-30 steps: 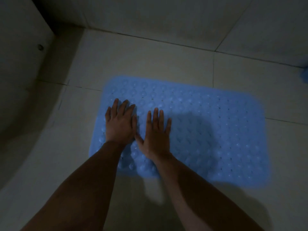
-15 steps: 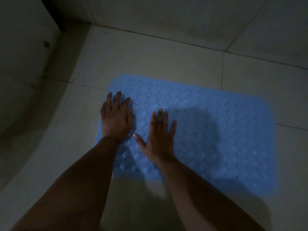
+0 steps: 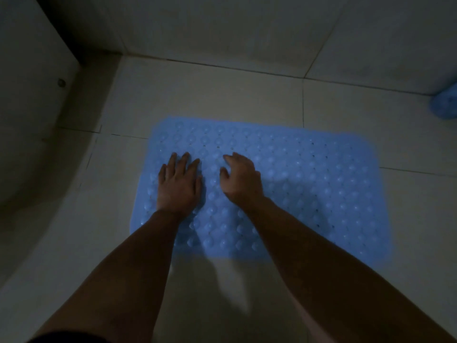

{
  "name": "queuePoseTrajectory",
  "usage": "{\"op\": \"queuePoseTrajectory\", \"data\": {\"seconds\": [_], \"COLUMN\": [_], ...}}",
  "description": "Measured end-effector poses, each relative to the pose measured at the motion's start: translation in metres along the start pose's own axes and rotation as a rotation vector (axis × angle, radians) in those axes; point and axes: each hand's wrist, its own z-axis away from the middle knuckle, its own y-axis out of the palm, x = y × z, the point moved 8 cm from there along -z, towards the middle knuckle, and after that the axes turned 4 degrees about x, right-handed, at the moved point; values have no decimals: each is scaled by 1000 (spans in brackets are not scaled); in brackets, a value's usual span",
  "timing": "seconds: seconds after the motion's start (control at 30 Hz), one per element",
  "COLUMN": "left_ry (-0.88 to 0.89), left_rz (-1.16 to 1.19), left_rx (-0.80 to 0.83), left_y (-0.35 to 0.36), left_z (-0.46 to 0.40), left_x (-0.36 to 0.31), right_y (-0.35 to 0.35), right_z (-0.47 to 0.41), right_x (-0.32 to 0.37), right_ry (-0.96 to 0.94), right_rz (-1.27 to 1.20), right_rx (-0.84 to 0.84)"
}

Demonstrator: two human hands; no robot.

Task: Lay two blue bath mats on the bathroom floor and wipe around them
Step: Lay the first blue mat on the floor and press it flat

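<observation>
From the head view I see the blue bath mat (image 3: 284, 184) flat on the tiled floor (image 3: 210, 100). My left hand (image 3: 179, 186) still presses it, fingers straight; my right hand (image 3: 241, 178), flat before, now curls its fingers, gripping nothing.

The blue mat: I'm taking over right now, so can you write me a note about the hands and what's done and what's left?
Left hand: flat, fingers straight, pressing the blue mat near its left end.
Right hand: beside it over the mat, fingers curled, holding nothing; contact unclear.
The mat lies spread flat on the tiled floor.
Second blue mat: bunched at the right edge by the wall, not laid.
Done: first mat down.
Left: lay the second mat, wipe around both. No cloth in view.
</observation>
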Motion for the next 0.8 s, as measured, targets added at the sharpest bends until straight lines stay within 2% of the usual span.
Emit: {"op": "queuePoseTrajectory", "data": {"seconds": [0.2, 0.27, 0.4, 0.6, 0.8], "left_ry": [143, 119, 81, 104, 90], "left_rz": [-45, -89, -202, -157, -172], "left_rx": [77, 120, 102, 39, 84], "left_y": [25, 36, 48, 44, 48], "left_z": [0, -2, 0, 2, -2], "left_x": [-31, -33, -34, -34, -33], "right_y": [-18, -24, -23, -16, -12], "right_z": [6, 4, -8, -27, -44], "right_x": [-18, -18, -17, -17, -19], "right_ry": [-47, -84, -100, -160, -174], "right_rz": [-39, -52, -77, -98, -82], "right_rx": [-93, -144, -171, -193, -181]}}
